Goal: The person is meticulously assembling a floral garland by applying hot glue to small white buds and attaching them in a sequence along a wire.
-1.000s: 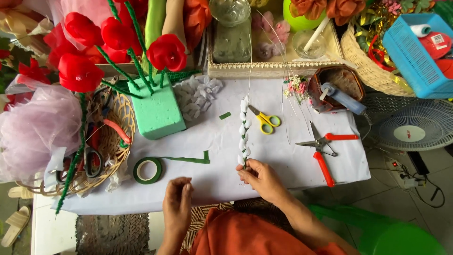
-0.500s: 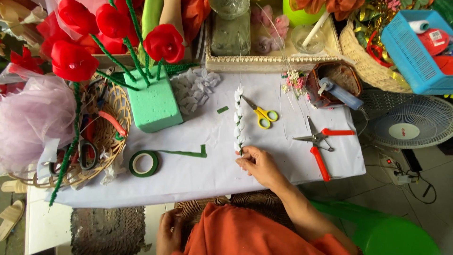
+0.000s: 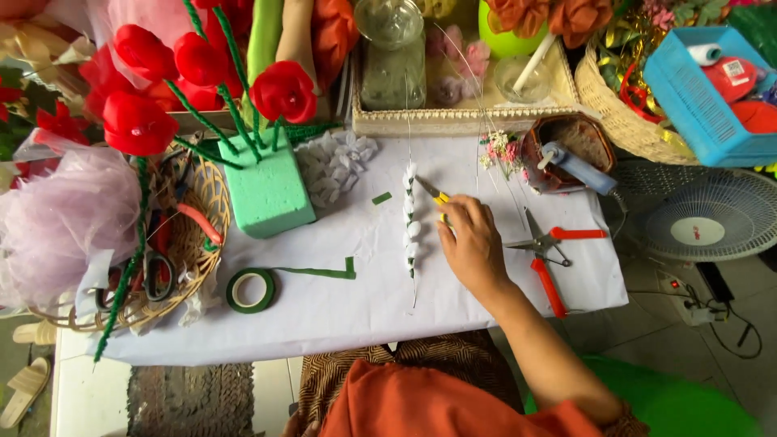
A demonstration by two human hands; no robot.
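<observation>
The right hand (image 3: 468, 243) lies palm-down on the white-covered desk (image 3: 340, 311), near the middle of its surface. Its fingers are curled together over the yellow-handled scissors (image 3: 435, 194), whose blade tip and a bit of yellow handle show past the fingertips toward the far edge; whether the fingers actually clamp the handles cannot be told. Just beside the hand, on its left, lies the thin wire stem strung with small white fabric buds (image 3: 412, 231), running straight from the far edge toward the near edge; the hand does not appear to touch it. The left hand is down at the person's lap below the near edge, barely visible, and its state cannot be told.

To the right of the hand lie the red-handled pliers (image 3: 544, 263), handles toward the right edge. The roll of green floral tape (image 3: 250, 290) sits toward the near left part of the desk, with a loose green strip (image 3: 320, 273) trailing from it. The green foam block (image 3: 267, 194) stands toward the far left, holding red fabric roses (image 3: 283, 91) on green stems. A heap of white fabric petals (image 3: 336, 162) lies between the block and the far edge.
</observation>
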